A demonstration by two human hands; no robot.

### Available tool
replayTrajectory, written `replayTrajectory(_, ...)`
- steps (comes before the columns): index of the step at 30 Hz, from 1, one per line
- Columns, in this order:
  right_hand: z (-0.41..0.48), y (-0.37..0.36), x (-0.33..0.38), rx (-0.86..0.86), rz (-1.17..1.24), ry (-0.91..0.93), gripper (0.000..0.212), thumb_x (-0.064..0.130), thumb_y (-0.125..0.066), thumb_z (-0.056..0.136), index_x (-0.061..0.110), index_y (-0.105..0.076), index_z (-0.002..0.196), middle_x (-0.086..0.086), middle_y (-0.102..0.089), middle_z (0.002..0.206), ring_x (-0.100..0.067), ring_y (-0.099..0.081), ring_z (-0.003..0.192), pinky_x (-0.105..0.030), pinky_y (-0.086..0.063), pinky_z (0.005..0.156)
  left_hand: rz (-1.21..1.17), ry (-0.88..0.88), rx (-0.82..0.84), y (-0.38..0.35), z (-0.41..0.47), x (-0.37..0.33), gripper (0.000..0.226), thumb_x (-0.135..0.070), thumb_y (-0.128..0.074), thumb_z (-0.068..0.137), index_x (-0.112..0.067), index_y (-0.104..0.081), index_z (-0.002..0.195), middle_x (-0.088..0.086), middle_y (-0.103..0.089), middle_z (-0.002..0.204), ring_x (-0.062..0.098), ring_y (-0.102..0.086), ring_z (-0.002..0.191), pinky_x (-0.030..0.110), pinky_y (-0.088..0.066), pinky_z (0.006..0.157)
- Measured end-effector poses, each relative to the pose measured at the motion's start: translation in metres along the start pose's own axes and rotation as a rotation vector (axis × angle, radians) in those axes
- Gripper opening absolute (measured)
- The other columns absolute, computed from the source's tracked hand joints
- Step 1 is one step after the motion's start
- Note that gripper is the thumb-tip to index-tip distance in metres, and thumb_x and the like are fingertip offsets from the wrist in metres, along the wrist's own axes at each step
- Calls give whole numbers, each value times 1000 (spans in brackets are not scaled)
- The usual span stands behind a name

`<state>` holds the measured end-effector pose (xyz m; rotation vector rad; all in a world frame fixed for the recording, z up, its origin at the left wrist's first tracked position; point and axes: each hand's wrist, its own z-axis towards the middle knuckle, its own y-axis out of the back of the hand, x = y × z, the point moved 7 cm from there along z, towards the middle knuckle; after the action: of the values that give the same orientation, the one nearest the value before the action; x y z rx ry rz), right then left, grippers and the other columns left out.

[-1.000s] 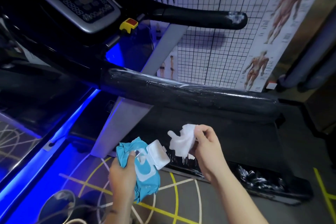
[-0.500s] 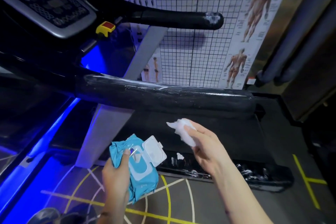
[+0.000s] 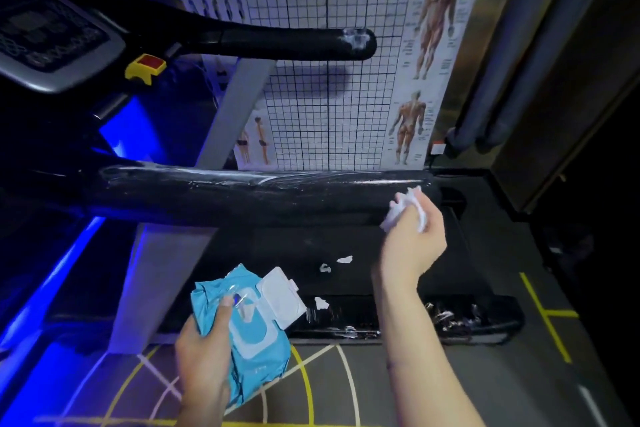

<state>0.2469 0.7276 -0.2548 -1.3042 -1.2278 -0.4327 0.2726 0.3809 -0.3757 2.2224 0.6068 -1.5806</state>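
Observation:
My left hand [image 3: 204, 343] grips a light blue pack of wet wipes [image 3: 249, 329] low in the middle, its white flip lid [image 3: 282, 298] standing open. My right hand [image 3: 412, 236] holds a crumpled white wipe [image 3: 398, 210] up at the right end of the near treadmill handrail [image 3: 242, 194], a thick black bar wrapped in shiny film. Whether the wipe touches the bar I cannot tell. A second black handrail [image 3: 277, 42] runs higher up, with a white smear at its tip.
The treadmill console [image 3: 52, 42] with a yellow and red stop key [image 3: 147, 66] is at the upper left. The dark belt deck [image 3: 311, 246] carries small white scraps [image 3: 344, 259]. An anatomy poster and grid chart [image 3: 346, 80] cover the wall behind. Yellow lines mark the floor [image 3: 311, 385].
My right hand has carried the wipe up and to the right, from beside the pack to the right end of the near handrail. My left hand keeps holding the open pack.

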Motion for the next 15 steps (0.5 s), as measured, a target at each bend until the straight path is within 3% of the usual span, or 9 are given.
replayTrajectory(3,17,23,4,-106,-33,116,34,8,-50,98,19,-73,121,5,-70,127,-5,-66,114,-23,-55,96,2,20,-29,6,1,1,20,-36,-85,91,-20,-78,100,4,-82,98,31,-79,92,60,-61,91)
replayTrajectory(6,33,29,12,-75,-215,274,38,11,-48,102,17,-63,136,23,-63,126,16,-57,114,-11,-45,101,-4,32,-37,10,0,2,19,-38,-86,89,-22,-79,97,6,-81,99,31,-78,93,59,-61,93)
replayTrajectory(9,41,15,-8,55,-434,425,42,11,-48,105,19,-53,146,18,-55,141,0,-47,136,-11,-35,110,3,45,-46,12,-1,1,20,-35,-86,89,-18,-76,95,7,-79,98,30,-77,92,52,-60,93)
replayTrajectory(11,38,0,-24,127,-550,547,51,2,-44,105,19,-42,153,14,-39,155,-6,-29,149,-12,-25,117,13,50,-53,15,-2,-2,22,-33,-85,90,-16,-76,100,6,-77,97,26,-74,87,45,-58,90)
replayTrajectory(13,33,-8,-36,142,-585,587,66,-6,-41,102,25,-27,158,7,-31,162,-7,-20,152,-14,-18,120,37,26,-70,21,-3,-5,28,-35,-85,90,-13,-76,105,7,-77,98,28,-73,90,46,-58,93)
replayTrajectory(15,23,-14,-46,135,-586,613,70,-11,-39,100,24,-24,158,1,-28,164,-10,-18,153,-21,-17,123,79,15,-80,25,-4,-9,31,-36,-85,89,-12,-77,108,9,-76,100,30,-73,94,48,-57,96)
